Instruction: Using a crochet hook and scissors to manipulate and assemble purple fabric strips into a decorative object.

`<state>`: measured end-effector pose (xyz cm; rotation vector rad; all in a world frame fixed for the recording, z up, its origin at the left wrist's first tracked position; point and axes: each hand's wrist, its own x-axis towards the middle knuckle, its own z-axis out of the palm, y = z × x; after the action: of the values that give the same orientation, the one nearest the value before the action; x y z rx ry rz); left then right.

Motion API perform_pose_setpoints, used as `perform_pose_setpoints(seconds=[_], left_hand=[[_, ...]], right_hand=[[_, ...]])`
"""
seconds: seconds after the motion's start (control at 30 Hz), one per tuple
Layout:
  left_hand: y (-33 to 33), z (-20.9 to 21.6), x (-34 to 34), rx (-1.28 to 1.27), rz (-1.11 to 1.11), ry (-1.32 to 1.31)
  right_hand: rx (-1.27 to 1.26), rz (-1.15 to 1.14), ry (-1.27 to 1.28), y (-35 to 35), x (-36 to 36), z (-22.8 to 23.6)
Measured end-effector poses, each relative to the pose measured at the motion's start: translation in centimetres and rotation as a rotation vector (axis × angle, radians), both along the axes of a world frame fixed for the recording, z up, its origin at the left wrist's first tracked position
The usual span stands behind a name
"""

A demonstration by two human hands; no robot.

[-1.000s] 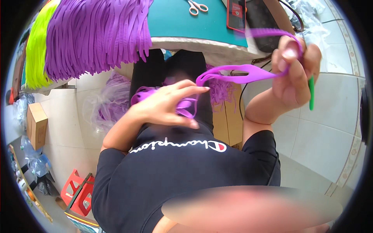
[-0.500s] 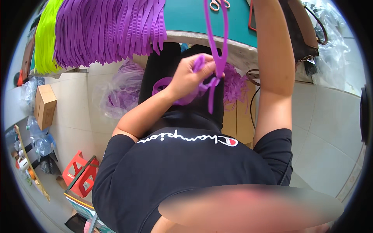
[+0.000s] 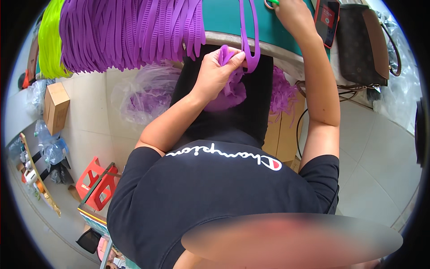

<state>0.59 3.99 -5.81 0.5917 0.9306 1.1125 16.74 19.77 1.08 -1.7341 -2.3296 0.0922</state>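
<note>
My left hand (image 3: 216, 71) is closed in a pinch on a purple rubber strap (image 3: 253, 61), above my lap. The strap's long split loop runs up over the table edge and out of the top of the picture. Crumpled purple rubber scraps (image 3: 230, 95) bunch in and below the same hand. Over the green tabletop my right hand (image 3: 296, 19) has its fingers closed on a bright green thing (image 3: 273, 2), mostly cut off by the upper edge. Right by it, a pale scissors handle (image 3: 268, 5) shows in part.
Many purple straps (image 3: 134, 36) hang over the table edge at left, beside lime-green ones (image 3: 50, 42). A phone (image 3: 327, 21) and a brown bag (image 3: 363, 45) lie at right. Below stand a plastic bag of purple scraps (image 3: 150, 96), cardboard (image 3: 281, 139) and a red stool (image 3: 96, 184).
My right hand has come into view from beyond the top edge, with the green thing in its fingers. The strap end that dangled below my left hand no longer shows. The view has shifted slightly.
</note>
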Motion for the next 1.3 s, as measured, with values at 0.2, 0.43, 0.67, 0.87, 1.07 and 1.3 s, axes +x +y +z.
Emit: perform_pose_setpoints(seconds=[0.2,0.43,0.67,0.87,1.07,1.3], left_hand=[[0.1,-0.7,0.0,0.153,0.030,0.319],[0.3,0.9,0.5,0.136,0.046,0.180],[-0.1,1.3,0.7,0.142,0.014,0.113],[-0.2,1.5,0.7,0.180,0.024,0.124],[-0.4,1.8,0.6,0.167,0.026,0.106],[-0.5,2.1,0.5,0.168,0.040,0.110]], right_hand=[[0.011,0.159,0.061,-2.5,2.0,2.3],[-0.482,-0.008,0.904,-8.9,3.6,1.5],[-1.049,-0.094,1.496,-16.1,4.3,-1.8],[-1.021,-0.038,1.535,-16.6,4.4,-2.1],[-1.078,-0.166,1.356,-16.0,4.4,-1.4],[-0.992,-0.155,1.297,-15.8,4.1,-1.0]])
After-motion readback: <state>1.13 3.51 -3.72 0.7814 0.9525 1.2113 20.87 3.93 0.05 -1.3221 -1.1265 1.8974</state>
